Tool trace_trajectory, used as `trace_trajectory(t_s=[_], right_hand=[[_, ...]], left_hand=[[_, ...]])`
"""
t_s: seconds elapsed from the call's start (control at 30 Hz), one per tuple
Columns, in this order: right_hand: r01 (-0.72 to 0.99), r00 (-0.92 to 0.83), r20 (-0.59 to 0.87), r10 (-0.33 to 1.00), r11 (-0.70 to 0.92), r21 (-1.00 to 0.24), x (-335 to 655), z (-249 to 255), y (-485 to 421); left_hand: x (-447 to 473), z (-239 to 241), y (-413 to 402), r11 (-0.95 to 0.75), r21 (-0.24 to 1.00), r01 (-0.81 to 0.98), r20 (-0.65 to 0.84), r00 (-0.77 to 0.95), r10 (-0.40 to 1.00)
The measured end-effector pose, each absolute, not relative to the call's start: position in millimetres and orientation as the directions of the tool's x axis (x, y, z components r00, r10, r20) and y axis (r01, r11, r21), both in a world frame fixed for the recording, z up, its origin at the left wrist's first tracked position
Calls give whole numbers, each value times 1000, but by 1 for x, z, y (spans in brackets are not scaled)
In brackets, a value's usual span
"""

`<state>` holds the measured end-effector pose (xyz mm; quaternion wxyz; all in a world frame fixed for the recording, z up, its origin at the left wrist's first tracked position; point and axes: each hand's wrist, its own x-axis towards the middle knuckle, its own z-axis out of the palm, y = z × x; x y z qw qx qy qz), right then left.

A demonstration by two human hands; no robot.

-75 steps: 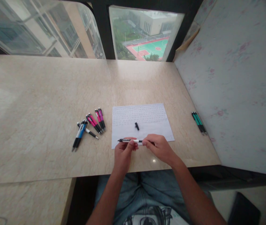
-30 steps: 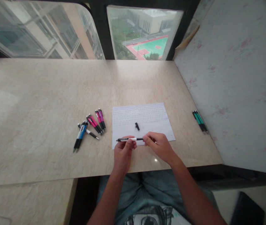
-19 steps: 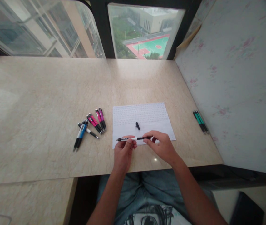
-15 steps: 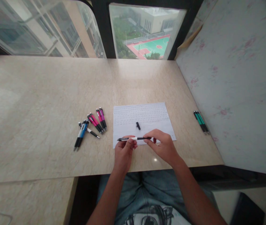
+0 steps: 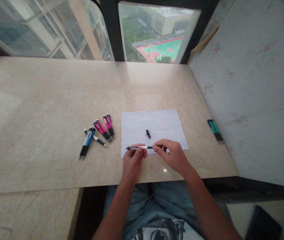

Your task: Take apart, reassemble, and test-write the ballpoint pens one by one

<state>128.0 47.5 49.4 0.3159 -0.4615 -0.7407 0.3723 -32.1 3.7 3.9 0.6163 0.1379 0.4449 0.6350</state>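
Observation:
A white-and-black pen (image 5: 145, 147) lies level between my hands, just above the lower part of a written sheet of paper (image 5: 154, 121). My left hand (image 5: 134, 160) is closed on the pen's middle and left part, thumb on top. At the right end, the thumb and fingers of my right hand (image 5: 170, 153) pinch the dark section and hide its tip. A small black clip-like piece (image 5: 148, 134) rests on the paper, just beyond the pen and touched by neither hand.
Left of the paper lie blue pens (image 5: 87, 143) across a white-and-black pen (image 5: 98, 140), beside several pink and purple pens (image 5: 104, 128). Green pens (image 5: 215, 130) lie by the right wall (image 5: 252, 100). The stone desktop's front edge (image 5: 102, 186) is close to my lap.
My right fingers have closed further over the pen's dark right end, so less of it shows. My left hand keeps its hold, and the view has shifted slightly.

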Motion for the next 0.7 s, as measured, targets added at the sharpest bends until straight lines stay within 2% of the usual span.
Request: trace_trajectory(t_s=[0.17,0.43,0.53,0.7], right_hand=[[355,-364,257,895,388,-850,130,49,48],[401,-310,277,910,389,-829,147,57,46],[413,-240,233,942,316,-854,160,53,43],[484,-9,162,987,146,-863,164,32,46]], left_hand=[[-33,6,5,155,713,-684,-388,-201,899],[-34,10,6,134,687,-714,-400,-218,890],[-34,9,6,128,678,-724,-401,-217,890],[-34,9,7,118,664,-738,-403,-221,888]])
